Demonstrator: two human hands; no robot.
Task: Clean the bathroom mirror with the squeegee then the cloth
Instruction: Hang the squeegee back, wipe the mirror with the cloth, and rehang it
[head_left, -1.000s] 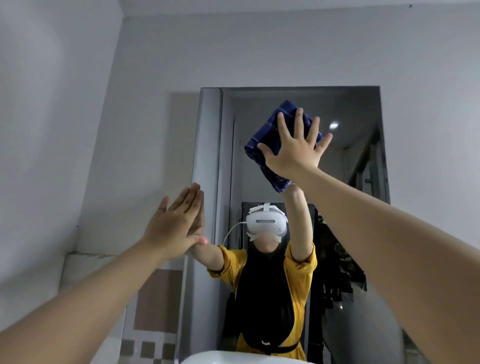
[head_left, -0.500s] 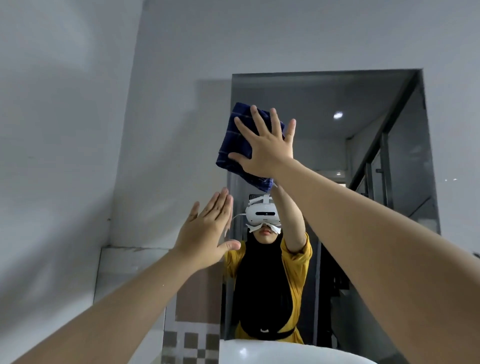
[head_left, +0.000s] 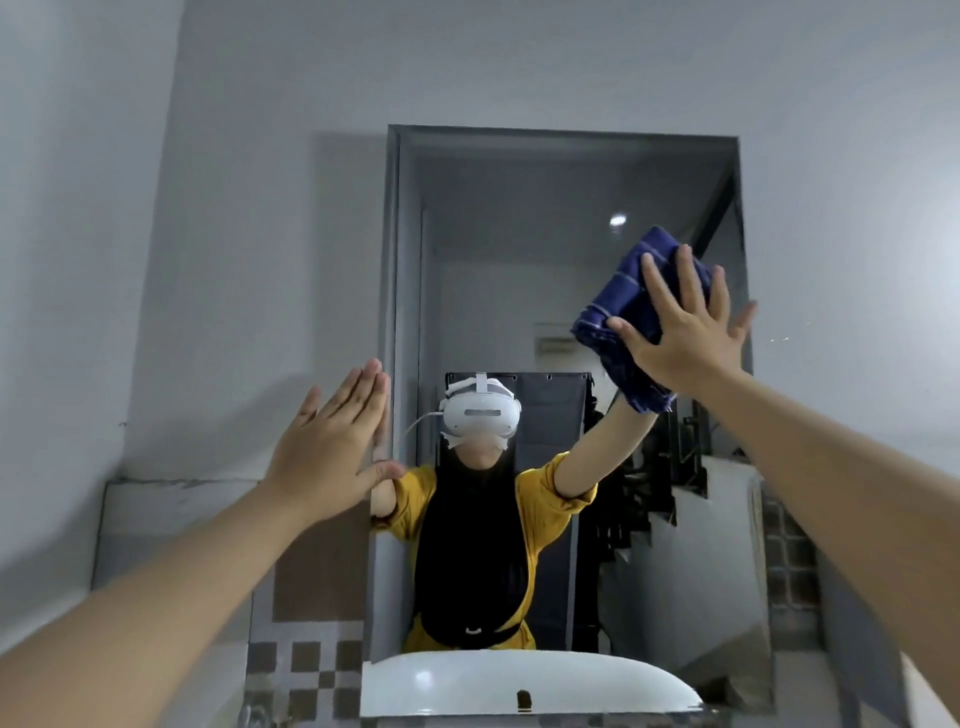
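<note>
Bare mirror (head_left: 493, 291) glass lies open between the 2 raised hands; the basin (head_left: 519, 680) blocks its foot.

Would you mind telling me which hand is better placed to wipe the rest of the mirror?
Right. The right hand already presses the blue cloth flat against the mirror. The left hand is empty, at the mirror's left edge.
</note>
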